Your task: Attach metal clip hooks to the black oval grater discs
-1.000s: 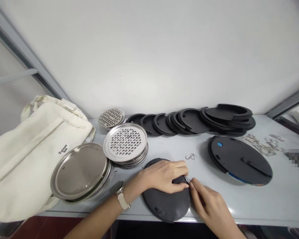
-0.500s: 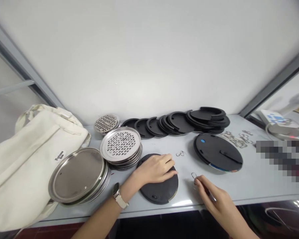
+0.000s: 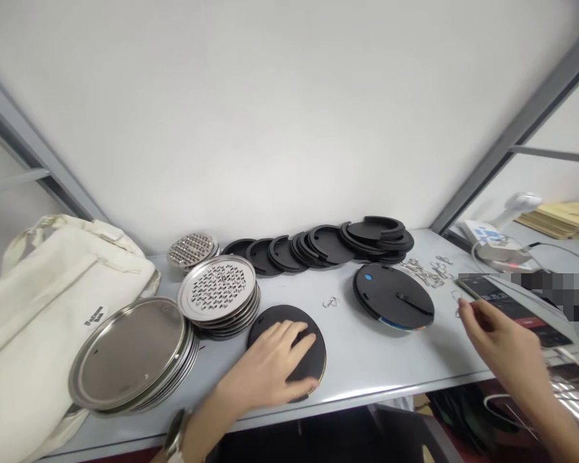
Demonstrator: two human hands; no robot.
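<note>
My left hand (image 3: 275, 360) lies over a round black disc (image 3: 289, 316) near the table's front edge, fingers outstretched and thumb close to the disc's rim. On the right, my right hand (image 3: 499, 334) pinches a small bent-wire clip (image 3: 456, 296) between thumb and fingertips, in front of the phone. Two similar wire clips (image 3: 331, 301) lie between the left-hand disc and another stack of black discs (image 3: 393, 292), which has a blue dot and a slot. A pile of wire clips (image 3: 427, 272) lies behind that stack.
Metal round plates (image 3: 130, 354) and grater discs (image 3: 217, 289) are stacked at left, beside a cream bag (image 3: 43, 321). More black rimmed discs (image 3: 328, 244) line the wall. A phone or tablet (image 3: 516, 315) and a white device (image 3: 492, 241) with cables stand at right.
My right hand has moved right, from beside the left-hand disc to near the phone, still pinching the wire clip. My left hand has shifted towards the front of its disc. The view has turned rightward.
</note>
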